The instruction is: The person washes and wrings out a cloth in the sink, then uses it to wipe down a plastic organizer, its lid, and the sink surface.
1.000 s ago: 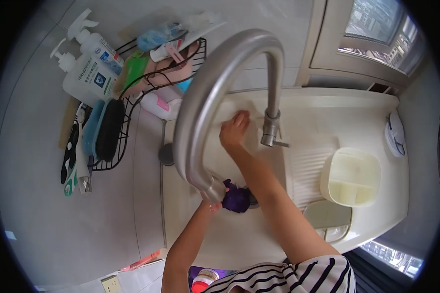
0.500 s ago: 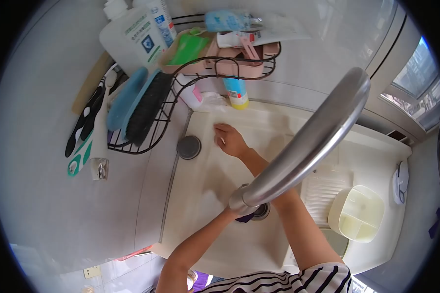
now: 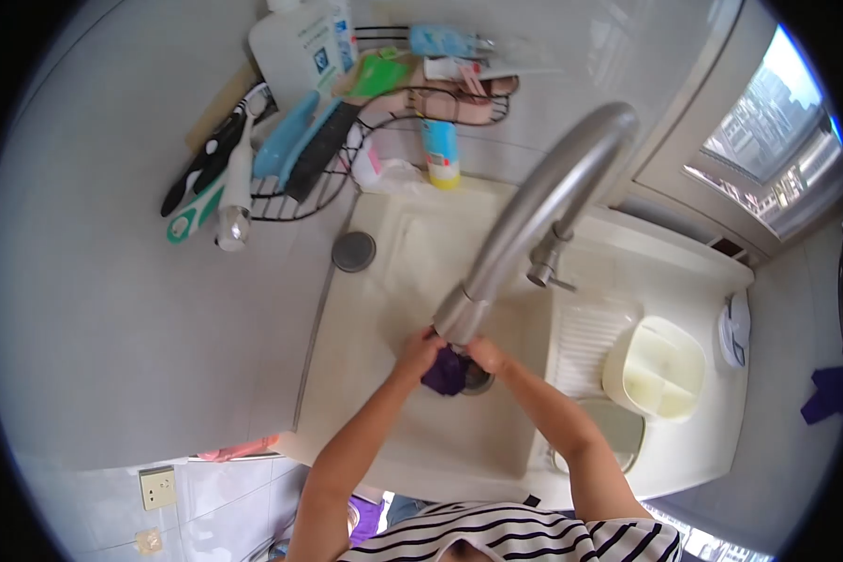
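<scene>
Plainly, in the head view, a dark purple cloth [image 3: 446, 373] hangs bunched and crumpled below the faucet [image 3: 553, 206] spout, near the middle of the frame, over the cream sink [image 3: 417, 272] and partly across the drain [image 3: 478, 377]. The left hand [image 3: 423, 351] has its fingers closed on the cloth's upper left. The right hand [image 3: 485, 356] is curled at its upper right; whether those fingers grip it, I cannot tell. No lettering shows on the cloth.

At upper left, a white bottle [image 3: 295, 56] carries printed lines and a dark blue emblem, too small to read. The blue tube with a yellow end [image 3: 440, 155], at upper centre, has a small label, also illegible. A pale yellow divided container [image 3: 656, 368] sits right of centre.
</scene>
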`<control>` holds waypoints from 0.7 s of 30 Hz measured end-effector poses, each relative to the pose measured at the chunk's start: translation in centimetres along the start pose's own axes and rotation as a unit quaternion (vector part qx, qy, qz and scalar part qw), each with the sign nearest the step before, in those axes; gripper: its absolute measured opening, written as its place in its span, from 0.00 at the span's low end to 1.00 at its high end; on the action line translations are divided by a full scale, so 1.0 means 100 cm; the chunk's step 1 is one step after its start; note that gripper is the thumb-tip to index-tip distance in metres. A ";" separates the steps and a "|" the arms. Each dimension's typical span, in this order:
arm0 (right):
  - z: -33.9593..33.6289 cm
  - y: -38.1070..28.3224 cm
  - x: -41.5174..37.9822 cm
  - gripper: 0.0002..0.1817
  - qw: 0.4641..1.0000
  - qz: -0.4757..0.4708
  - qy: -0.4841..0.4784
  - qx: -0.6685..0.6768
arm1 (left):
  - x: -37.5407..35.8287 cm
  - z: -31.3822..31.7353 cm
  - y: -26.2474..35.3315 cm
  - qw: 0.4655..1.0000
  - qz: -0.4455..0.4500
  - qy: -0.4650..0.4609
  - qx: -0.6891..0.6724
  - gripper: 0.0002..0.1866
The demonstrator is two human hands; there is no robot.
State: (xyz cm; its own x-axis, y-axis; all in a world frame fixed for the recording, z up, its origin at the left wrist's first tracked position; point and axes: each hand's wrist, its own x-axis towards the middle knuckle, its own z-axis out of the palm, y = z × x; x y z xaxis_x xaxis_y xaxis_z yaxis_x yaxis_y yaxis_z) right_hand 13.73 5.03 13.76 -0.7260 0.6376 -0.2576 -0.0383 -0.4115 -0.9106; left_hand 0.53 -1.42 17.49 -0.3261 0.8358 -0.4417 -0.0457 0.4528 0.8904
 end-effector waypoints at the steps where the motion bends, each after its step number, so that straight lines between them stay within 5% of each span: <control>1: 0.013 0.004 -0.010 0.19 0.998 0.049 0.019 0.033 | -0.012 -0.005 0.019 0.998 -0.043 0.012 -0.045 0.10; 2: 0.018 0.011 -0.012 0.19 0.998 0.050 0.027 0.042 | -0.025 -0.007 0.033 0.992 -0.023 0.038 -0.121 0.08; 4: 0.023 0.020 -0.002 0.32 0.991 -0.018 -0.134 -0.020 | -0.050 -0.010 0.057 0.981 -0.008 0.060 -0.183 0.07; 7: 0.029 0.001 0.009 0.31 0.974 -0.035 -0.127 -0.185 | -0.073 -0.018 0.083 0.955 0.029 0.087 -0.282 0.07; 10: 0.018 0.011 0.031 0.26 0.941 0.063 -0.079 -0.324 | -0.078 -0.037 0.084 0.931 0.098 0.068 -0.345 0.12; 13: 0.011 0.030 0.053 0.21 0.960 0.011 0.065 -0.273 | -0.066 -0.049 0.057 0.965 0.162 0.094 -0.181 0.18; 14: 0.019 0.019 0.043 0.21 0.960 0.016 0.068 -0.271 | -0.059 -0.046 0.050 0.967 0.157 0.091 -0.181 0.18; 16: 0.043 -0.029 0.019 0.22 0.947 -0.048 0.114 -0.298 | -0.034 -0.039 0.033 0.971 -0.075 0.037 -0.226 0.18; 17: 0.049 -0.024 0.015 0.22 0.926 -0.115 0.125 -0.337 | -0.015 -0.036 0.014 0.971 -0.081 0.033 -0.224 0.18; 19: 0.069 -0.017 0.000 0.21 0.876 -0.211 0.145 -0.408 | 0.026 -0.032 -0.023 0.850 -0.214 -0.135 -0.462 0.16; 20: 0.079 -0.015 -0.010 0.19 0.852 -0.238 0.151 -0.442 | 0.022 -0.017 -0.036 0.849 -0.218 -0.136 -0.461 0.16; 21: 0.084 -0.011 -0.015 0.19 0.851 -0.236 0.153 -0.442 | 0.010 0.009 -0.051 0.748 -0.024 -0.253 -0.614 0.17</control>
State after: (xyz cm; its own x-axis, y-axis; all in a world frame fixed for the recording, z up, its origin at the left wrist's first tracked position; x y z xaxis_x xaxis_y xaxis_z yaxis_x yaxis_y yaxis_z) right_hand 9.09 -0.98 17.92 -0.5544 0.7917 0.2565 0.3544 0.5035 -0.7880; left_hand 1.28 -2.60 12.39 0.0891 0.9788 -0.1842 -0.9789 0.1202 0.1650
